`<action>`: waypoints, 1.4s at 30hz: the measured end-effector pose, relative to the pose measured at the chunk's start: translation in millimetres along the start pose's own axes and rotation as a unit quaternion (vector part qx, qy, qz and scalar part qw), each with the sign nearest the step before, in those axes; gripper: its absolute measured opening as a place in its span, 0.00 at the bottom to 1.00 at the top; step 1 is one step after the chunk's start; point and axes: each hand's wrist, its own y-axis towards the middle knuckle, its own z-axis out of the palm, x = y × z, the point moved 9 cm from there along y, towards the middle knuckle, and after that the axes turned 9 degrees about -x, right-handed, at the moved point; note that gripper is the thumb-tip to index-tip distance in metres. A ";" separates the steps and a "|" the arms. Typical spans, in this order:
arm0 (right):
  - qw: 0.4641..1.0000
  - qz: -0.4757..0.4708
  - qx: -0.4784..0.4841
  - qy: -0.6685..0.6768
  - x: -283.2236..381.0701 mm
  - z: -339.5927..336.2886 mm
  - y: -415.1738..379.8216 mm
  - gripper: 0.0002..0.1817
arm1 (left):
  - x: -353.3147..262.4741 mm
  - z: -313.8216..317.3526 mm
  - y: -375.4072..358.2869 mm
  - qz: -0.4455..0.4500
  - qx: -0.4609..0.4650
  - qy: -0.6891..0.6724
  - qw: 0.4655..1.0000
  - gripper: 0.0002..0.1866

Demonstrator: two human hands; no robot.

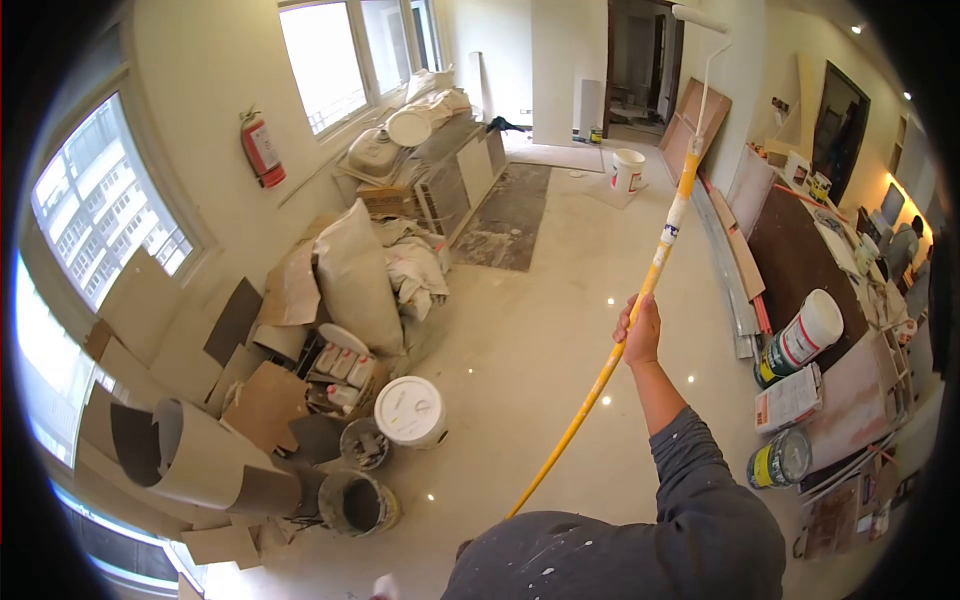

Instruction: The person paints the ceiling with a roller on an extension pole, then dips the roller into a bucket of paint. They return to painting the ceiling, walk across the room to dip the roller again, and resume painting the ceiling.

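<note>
My right hand point(640, 330) is closed around the middle of a long yellow pole point(597, 390). The pole slants up and to the right, ending in a white paint roller point(700, 18) near the top of the view, by a doorway. Its lower end passes out of sight behind my dark, paint-spotted clothing point(570, 560). No part of my left hand can be made out. Below the roller, a white bucket point(627, 172) stands on the floor, well beyond my hand.
At left are a lidded white bucket point(409, 411), an open bucket point(358, 503), a large sack point(358, 275) and cardboard point(268, 405). Boards point(735, 270) and paint buckets point(800, 338) line the right. A fire extinguisher point(262, 150) hangs on the left wall. A person point(905, 245) is far right.
</note>
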 end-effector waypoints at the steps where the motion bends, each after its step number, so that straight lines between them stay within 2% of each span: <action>1: 1.000 -0.008 -0.006 -0.007 4.3 -9.2 21.1 0.23 | -35.3 55.8 12.6 -0.014 0.077 -0.038 0.996 0.23; 5: 0.999 -0.041 -0.026 -0.024 13.1 -39.2 116.6 0.24 | -187.7 205.2 65.5 -0.028 0.249 0.067 0.966 0.20; 7: 0.997 -0.058 -0.037 -0.043 11.0 -56.1 168.1 0.24 | -230.9 267.1 96.2 -0.032 0.331 0.120 0.936 0.20; 11: 0.989 -0.091 -0.071 -0.091 18.0 -81.4 265.5 0.24 | -317.4 343.5 211.5 0.096 0.318 0.107 0.937 0.24; 12: 0.987 -0.094 -0.083 -0.101 21.6 -87.5 282.7 0.24 | -345.2 364.3 237.4 0.117 0.363 0.114 0.917 0.24; 14: 0.977 -0.115 -0.118 -0.134 25.2 -103.1 317.2 0.23 | -428.8 397.0 285.3 0.153 0.450 0.129 0.870 0.24; 17: 0.964 -0.123 -0.176 -0.156 21.0 -121.8 364.3 0.23 | -574.5 423.8 347.0 0.204 0.483 0.204 0.827 0.25; 21: 0.949 -0.120 -0.198 -0.212 4.7 -126.7 414.7 0.23 | -682.5 532.9 446.4 0.236 0.518 0.149 0.809 0.24; 24: 0.944 -0.097 -0.226 -0.222 -21.9 -129.6 470.7 0.23 | -703.0 634.9 487.5 0.082 0.608 0.162 0.773 0.22; 25: 0.944 -0.089 -0.227 -0.222 -32.9 -130.1 495.1 0.23 | -718.5 661.0 495.3 0.071 0.629 0.160 0.758 0.22; 26: 0.945 -0.082 -0.226 -0.223 -42.8 -128.5 523.0 0.23 | -742.1 686.0 505.9 0.114 0.640 0.158 0.743 0.22; 29: 0.950 -0.068 -0.214 -0.215 -71.0 -120.5 621.8 0.23 | -827.0 742.1 539.3 0.225 0.647 0.146 0.714 0.22; 34: 0.957 -0.052 -0.197 -0.205 -107.0 -77.0 824.7 0.22 | -999.6 811.7 607.4 0.318 0.631 0.126 0.697 0.21; 36: 0.965 -0.038 -0.179 -0.189 -123.9 -50.9 911.9 0.22 | -1073.6 840.8 632.8 0.300 0.614 0.162 0.712 0.21; 39: 0.973 -0.031 -0.154 -0.168 -153.5 -13.8 1040.4 0.23 | -1115.5 936.6 687.7 0.322 0.599 0.045 0.731 0.20; 42: 0.976 -0.029 -0.148 -0.157 -189.7 16.0 1155.7 0.24 | -1176.4 1010.3 775.3 0.265 0.514 0.086 0.811 0.21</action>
